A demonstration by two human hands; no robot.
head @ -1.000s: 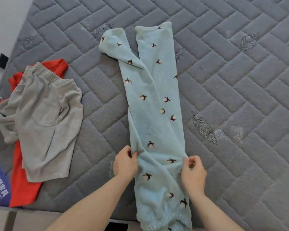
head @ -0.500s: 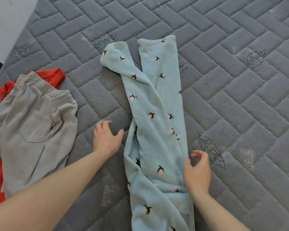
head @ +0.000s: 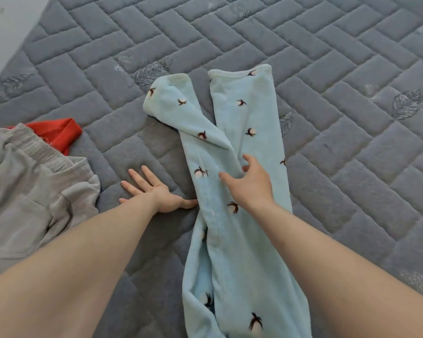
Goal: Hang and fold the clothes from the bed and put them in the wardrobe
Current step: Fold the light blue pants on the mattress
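The trousers [head: 242, 191] lay down the middle of the frame on the mattress [head: 352, 167], their leg ends toward the top, the left leg crossing onto the right. The left hand [head: 154, 191] rested flat on the mattress just left of them; the right hand [head: 252, 181] was over them. At the left edge shorts [head: 29, 191] lay on a shirt [head: 64, 132].

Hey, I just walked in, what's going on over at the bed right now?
A person is sorting clothes on a grey quilted mattress. Light blue printed fleece trousers lie stretched out lengthwise, the left leg's end bent askew. The right hand is spread over the trousers' middle, gripping nothing. The left hand lies flat and open on the mattress beside them. To the left, grey shorts lie crumpled over a red garment, not yet folded.
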